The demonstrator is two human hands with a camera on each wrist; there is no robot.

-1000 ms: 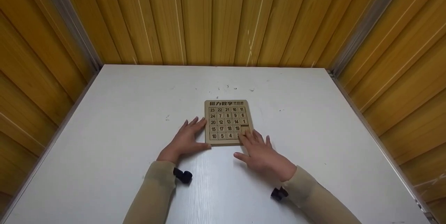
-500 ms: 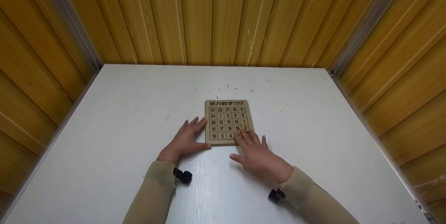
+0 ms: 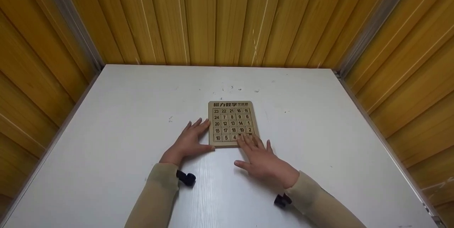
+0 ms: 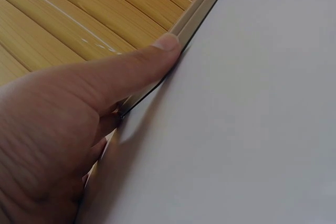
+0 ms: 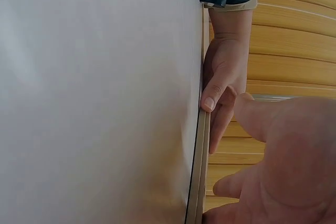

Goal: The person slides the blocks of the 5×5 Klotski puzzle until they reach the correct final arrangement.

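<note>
Head view is giving the whole face of the wooden number puzzle (image 3: 232, 123), which is lying flat near the middle of the white table (image 3: 319, 114), while both wrist views are catching it only as a thin tan edge. Left wrist view is adding a closer look at the left hand (image 3: 188, 143): its thumb is lying straight along the puzzle's near side by the left corner, and its fingers are spreading apart from that thumb, one touching the left edge. Right wrist view is showing the palm side of the right hand (image 3: 264, 159), thumb standing apart from the other fingers; from above, those fingertips are resting on the puzzle's lower right part, and which numbers they are hiding I cannot tell. White surface is stretching left, right and beyond the puzzle, with yellow slatted walls (image 3: 227, 18) rising well away at the table's edges; on the near side, tan sleeves (image 3: 152, 192) are lying over the table with open room between them. The puzzle is looking pale brown, dark lettering running along its top strip and square numbered tiles (image 3: 232, 117) sitting in rows, with 23, 22, 21, 16 and 11 making the farthest.
</note>
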